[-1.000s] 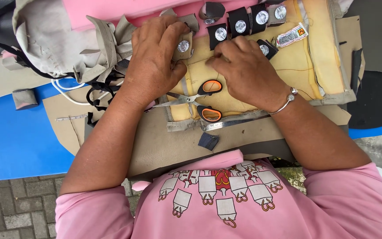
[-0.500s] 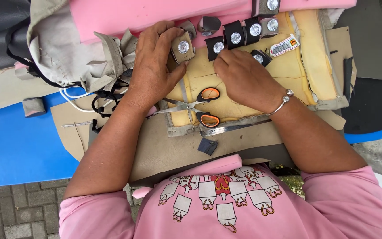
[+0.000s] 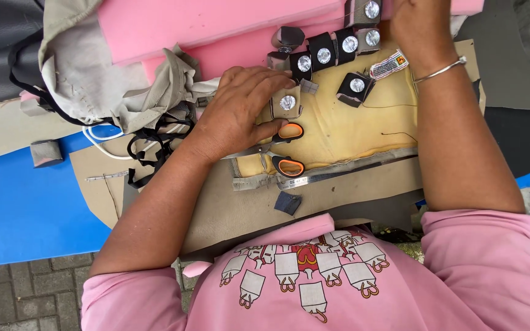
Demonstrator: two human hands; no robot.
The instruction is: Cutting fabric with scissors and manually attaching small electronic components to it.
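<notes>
My left hand lies on a yellow foam pad. Its fingers and thumb pinch a grey fabric tab with a silver button. Just below the thumb lie orange-handled scissors. My right hand is raised to the top edge over the pink foam, next to a button tab; its fingers are cut off by the frame. A row of black tabs with silver buttons runs between the hands, and one more lies apart on the pad.
A steel ruler and a dark blue fabric scrap lie on tan material near my chest. Beige cover fabric and black straps bunch at left. A blue sheet lies beneath, with brick paving below.
My right hand has left the yellow pad and gone up to the top edge by the pink foam. My left hand keeps the grey tab. The view has shifted closer.
</notes>
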